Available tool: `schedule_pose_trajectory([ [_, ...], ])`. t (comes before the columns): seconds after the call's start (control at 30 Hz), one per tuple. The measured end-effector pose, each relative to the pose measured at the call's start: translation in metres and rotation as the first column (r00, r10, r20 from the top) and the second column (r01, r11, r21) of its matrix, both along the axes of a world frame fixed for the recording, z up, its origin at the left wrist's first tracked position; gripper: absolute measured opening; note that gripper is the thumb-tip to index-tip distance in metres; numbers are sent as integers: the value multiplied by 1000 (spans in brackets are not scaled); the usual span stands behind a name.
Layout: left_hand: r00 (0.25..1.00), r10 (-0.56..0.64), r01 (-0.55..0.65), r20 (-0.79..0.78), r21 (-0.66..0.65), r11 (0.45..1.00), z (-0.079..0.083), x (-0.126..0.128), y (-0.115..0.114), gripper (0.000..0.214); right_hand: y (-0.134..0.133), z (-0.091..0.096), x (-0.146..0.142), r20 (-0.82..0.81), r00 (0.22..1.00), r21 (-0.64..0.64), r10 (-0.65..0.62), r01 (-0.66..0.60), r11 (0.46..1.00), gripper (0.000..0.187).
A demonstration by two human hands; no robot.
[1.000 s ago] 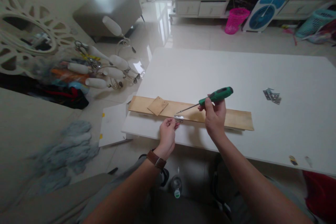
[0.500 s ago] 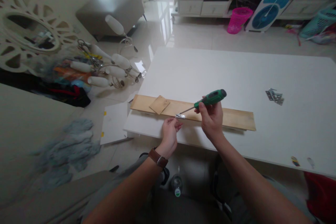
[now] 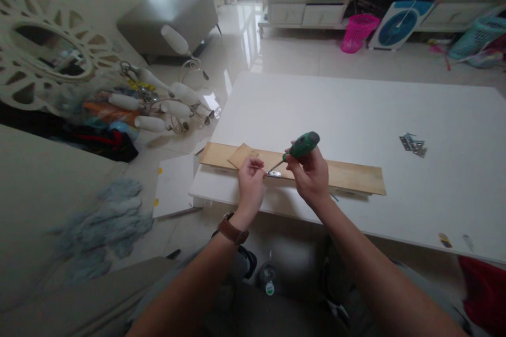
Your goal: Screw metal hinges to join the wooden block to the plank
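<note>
A green-and-black screwdriver (image 3: pixel 302 146) is gripped in my right hand (image 3: pixel 311 175), its shaft slanting down to the left. Its tip meets the left end of a small metal bracket (image 3: pixel 274 174) at the near edge of a long wooden board (image 3: pixel 351 177). My left hand (image 3: pixel 252 184) has its thumb and fingertips drawn together beside that tip; whatever they pinch is too small to make out. Behind the left fingers lies a small square wooden piece (image 3: pixel 239 156) on the board, partly covered by them.
The board lies along the near side of a white table (image 3: pixel 336 116). Several metal brackets (image 3: pixel 413 144) are piled at the right. A white panel (image 3: pixel 174 187) stands left of the table, and a plastic bottle (image 3: pixel 269 279) is on the floor below.
My right hand and the screwdriver have shifted left, with the handle now steeper. My left hand has moved up and left, its fingers now over the board by the bracket's left end.
</note>
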State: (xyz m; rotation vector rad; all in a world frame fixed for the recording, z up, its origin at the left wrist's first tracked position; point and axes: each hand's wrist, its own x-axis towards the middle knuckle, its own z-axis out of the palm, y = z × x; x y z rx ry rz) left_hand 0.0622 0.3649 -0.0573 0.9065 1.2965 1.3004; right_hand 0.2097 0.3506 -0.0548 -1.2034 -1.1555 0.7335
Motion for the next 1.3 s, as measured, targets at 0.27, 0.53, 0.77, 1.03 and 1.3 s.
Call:
schedule_pose_trajectory([
  [0.27,934,-294,339,-201,246,908,23,-21,13,41,9,25,-11,152,988,64,26,-36,997,16],
  [0.53,934,-301,349,-193,308,885,28,-20,14,34,8,42,-22,271,960,106,68,-100,989,11],
  [0.77,947,-297,323,-127,359,876,23,-21,17,21,11,38,-23,298,953,111,51,-88,990,13],
  [1.03,959,-280,277,-44,363,890,21,-19,17,26,4,41,-15,287,950,132,122,-166,977,39],
  [1.3,943,-309,333,-124,377,864,30,-20,14,25,6,35,-14,250,963,118,97,-130,984,40],
])
